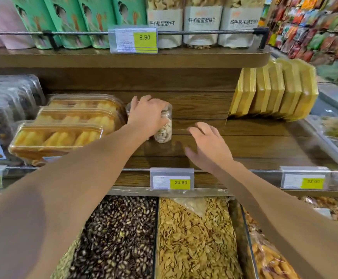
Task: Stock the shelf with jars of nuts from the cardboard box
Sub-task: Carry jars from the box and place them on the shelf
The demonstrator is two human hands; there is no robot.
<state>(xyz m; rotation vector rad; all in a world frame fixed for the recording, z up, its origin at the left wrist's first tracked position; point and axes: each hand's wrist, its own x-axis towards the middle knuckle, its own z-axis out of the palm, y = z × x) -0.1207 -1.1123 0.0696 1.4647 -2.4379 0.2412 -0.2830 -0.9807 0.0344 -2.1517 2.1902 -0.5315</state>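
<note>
The left hand (147, 115) lay over the top of a clear plastic jar of pale nuts (163, 128), its grip closed around the lid end. The jar stood upright on the brown wooden shelf (265, 141), just beside the clear trays of yellow dried fruit (63, 129). Another clear jar (131, 107) showed behind the fingers. The right hand (208, 146) hovered open over the bare shelf, holding nothing, near the jar.
</note>
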